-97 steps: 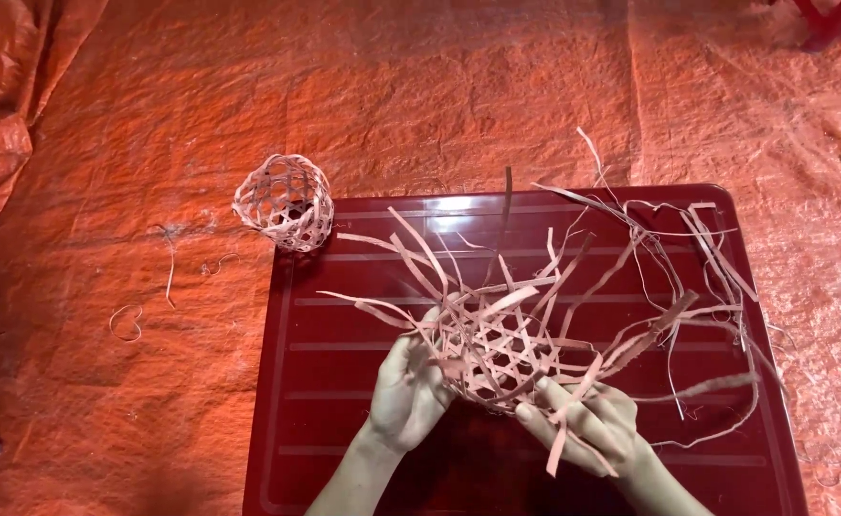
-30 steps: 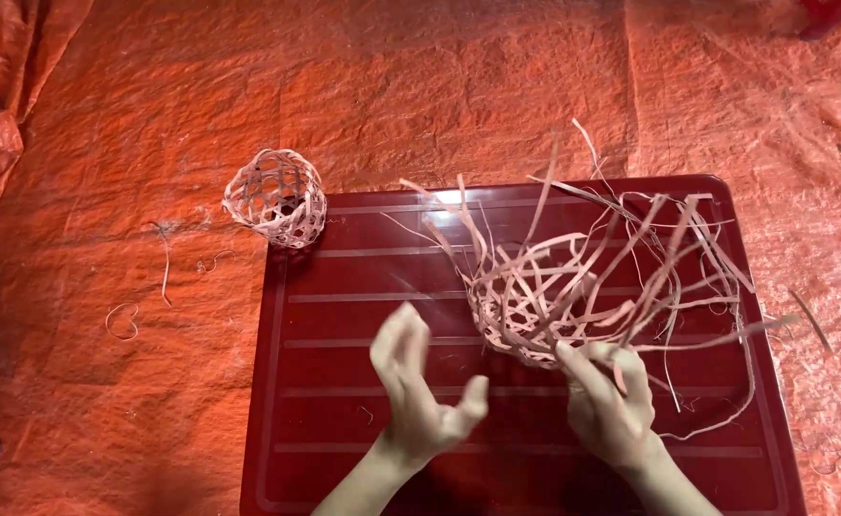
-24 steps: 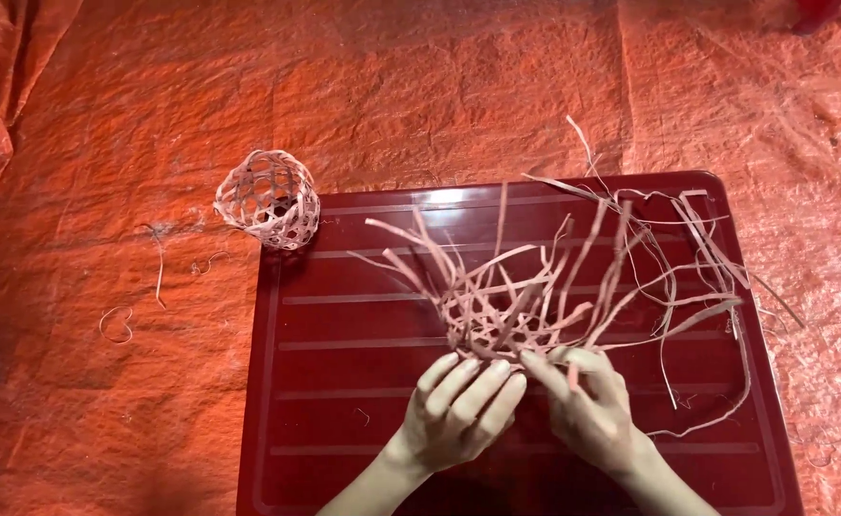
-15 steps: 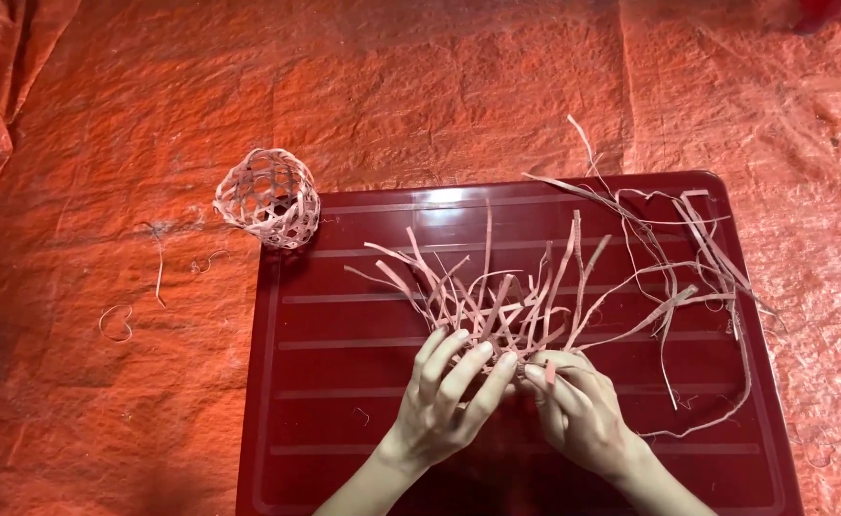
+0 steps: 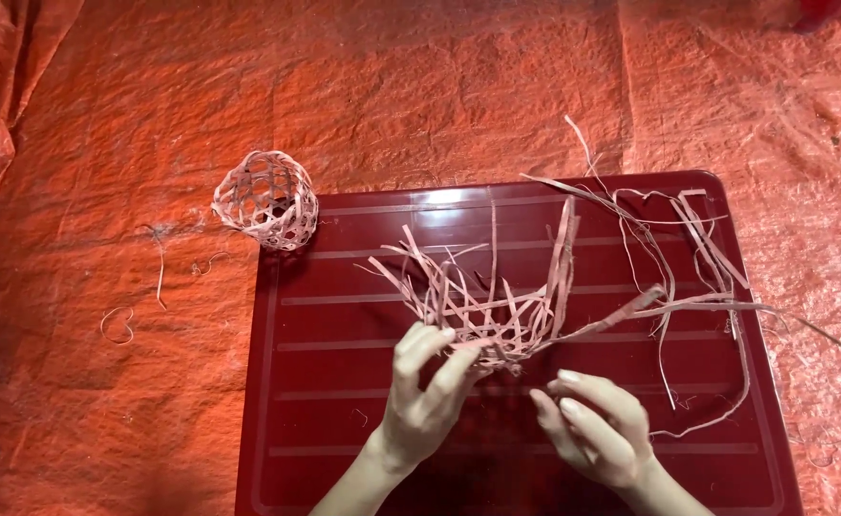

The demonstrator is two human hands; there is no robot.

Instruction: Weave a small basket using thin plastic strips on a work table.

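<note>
A half-woven ball of pale strips [image 5: 497, 320] rests on a dark red plastic lid [image 5: 344, 382], its loose strip ends fanning up and to the right. My left hand [image 5: 425, 397] touches the weave's near left side with fingertips pinching at its lower edge. My right hand [image 5: 597, 430] sits just below and right of the weave, fingers curled, apparently apart from it. A finished woven ball [image 5: 267, 201] sits off the lid's upper left corner on the orange tarp.
An orange tarp [image 5: 105, 115] covers the ground all around. Long loose strips [image 5: 697, 258] trail over the lid's right side and past its edge. Small strip scraps [image 5: 119, 325] lie on the tarp at left.
The weave has been turned over so its loose ends point up and away. My left hand came back onto it; my right hand has slid slightly away to the lower right.
</note>
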